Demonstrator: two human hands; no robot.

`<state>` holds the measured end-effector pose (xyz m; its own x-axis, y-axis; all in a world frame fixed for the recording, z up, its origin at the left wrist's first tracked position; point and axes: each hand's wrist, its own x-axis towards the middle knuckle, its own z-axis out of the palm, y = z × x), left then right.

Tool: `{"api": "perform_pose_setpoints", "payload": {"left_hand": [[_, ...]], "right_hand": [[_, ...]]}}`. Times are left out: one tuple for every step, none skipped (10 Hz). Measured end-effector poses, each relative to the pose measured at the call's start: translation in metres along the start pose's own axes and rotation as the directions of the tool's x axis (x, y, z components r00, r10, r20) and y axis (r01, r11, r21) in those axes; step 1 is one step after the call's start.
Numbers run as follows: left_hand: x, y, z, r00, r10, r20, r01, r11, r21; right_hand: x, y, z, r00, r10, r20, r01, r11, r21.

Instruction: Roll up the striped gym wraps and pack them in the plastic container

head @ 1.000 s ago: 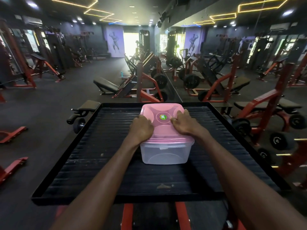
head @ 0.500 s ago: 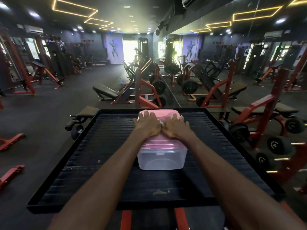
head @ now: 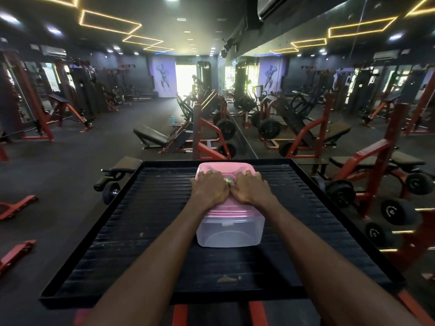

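Note:
A clear plastic container [head: 229, 230] with a pink lid [head: 226, 168] stands in the middle of a black ribbed platform [head: 141, 231]. My left hand [head: 209, 190] lies flat on the left half of the lid, fingers stretched forward. Beside it, my right hand [head: 250, 189] lies flat on the right half, and the two hands touch at the thumbs over a green sticker. The box's frosted walls hide what is inside. No striped wraps show anywhere.
The platform has a raised black rim and red frame bars under its near edge. Red and black weight machines [head: 207, 137], benches and plates stand beyond it, and a mirror wall runs along the right. Open dark floor lies to the left.
Both hands slid from the lid's near corners to its middle and flattened side by side. The view drifted slightly, so the box sits a little farther ahead.

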<state>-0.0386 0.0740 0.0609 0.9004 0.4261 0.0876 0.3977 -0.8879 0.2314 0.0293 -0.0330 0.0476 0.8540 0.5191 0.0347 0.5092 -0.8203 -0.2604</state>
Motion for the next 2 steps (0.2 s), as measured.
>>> {"api": "perform_pose_setpoints", "payload": {"left_hand": [[-0.002,0.003,-0.008,0.999,-0.025,-0.035,0.024,0.999,-0.022],[0.004,0.007,-0.021,0.996,-0.016,-0.089,0.008,0.996,-0.088]], "right_hand": [[0.001,-0.002,-0.008,1.000,-0.013,-0.004,0.013,1.000,0.012],[0.010,-0.004,-0.020,0.998,-0.013,-0.053,0.015,0.999,0.036]]}}
